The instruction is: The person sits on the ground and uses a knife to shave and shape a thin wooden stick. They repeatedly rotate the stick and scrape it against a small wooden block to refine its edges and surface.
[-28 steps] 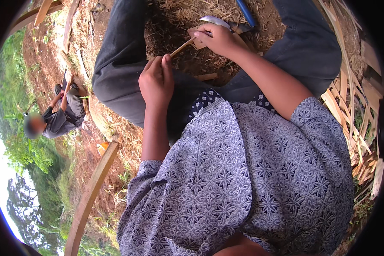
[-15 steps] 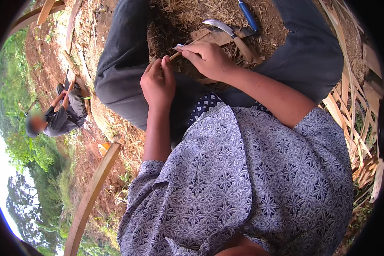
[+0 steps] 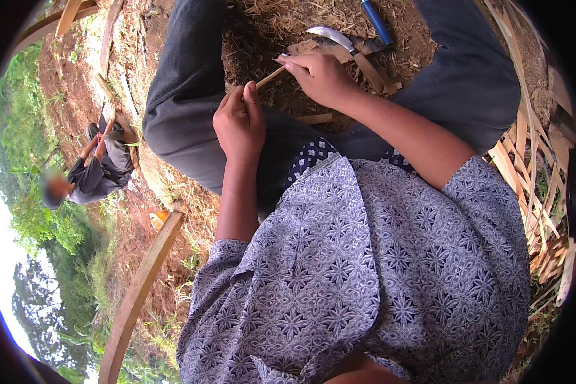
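Note:
My left hand [image 3: 239, 125] is closed around one end of a thin wooden stick [image 3: 272, 77], its thumb lying along the top. The stick slants up and away to my right hand [image 3: 324, 78], whose thumb and forefinger pinch it near the far end. A small pale, folded piece [image 3: 284, 56] shows at those fingertips; its kind is too small to tell. Beyond my right hand a knife with a curved blade [image 3: 331, 34] and a wooden handle [image 3: 368, 72] lies on a flat piece of wood [image 3: 304, 47]. Close to it is a blue cylindrical tool handle [image 3: 376, 23].
My bent legs [image 3: 189, 96] frame ground strewn with shavings [image 3: 265, 29]. Long split strips [image 3: 525, 173] pile up at the right. A curved wooden beam [image 3: 137, 291] rises at the left. Farther off, another person [image 3: 99, 160] sits on the slope holding something long.
My right hand has slid away from my left along the stick, baring more of it between them. The pale piece shows less now. My left hand stays almost in place.

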The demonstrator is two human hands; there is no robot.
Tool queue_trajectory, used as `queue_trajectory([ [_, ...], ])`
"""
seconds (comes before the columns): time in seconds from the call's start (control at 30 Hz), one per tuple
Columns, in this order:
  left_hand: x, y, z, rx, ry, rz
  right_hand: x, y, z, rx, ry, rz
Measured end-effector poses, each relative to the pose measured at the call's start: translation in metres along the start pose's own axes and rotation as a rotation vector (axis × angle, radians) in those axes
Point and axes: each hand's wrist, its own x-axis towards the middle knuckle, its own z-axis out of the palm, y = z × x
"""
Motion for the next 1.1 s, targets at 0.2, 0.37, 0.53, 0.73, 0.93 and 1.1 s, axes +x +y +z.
queue_trajectory([
  [0.2,-0.002,0.004,-0.001,0.010,0.013,-0.001,0.006,0.009,-0.012,0.053,-0.060,0.178],
  [0.37,-0.003,0.001,0.003,-0.069,0.048,0.033,-0.013,-0.027,0.004,0.118,-0.027,-0.132],
  [0.53,0.002,0.001,-0.001,-0.068,-0.004,-0.054,-0.002,-0.018,0.000,0.077,-0.005,-0.110],
  [0.73,-0.001,-0.002,0.002,-0.067,0.015,-0.027,0.009,0.025,-0.003,0.086,-0.014,0.094],
  [0.93,-0.002,0.002,0.002,-0.105,0.002,-0.047,0.006,0.045,-0.005,-0.077,0.005,0.172],
  [1.1,-0.003,0.000,-0.002,-0.194,0.011,-0.070,0.001,0.023,-0.006,0.008,-0.098,0.075],
])
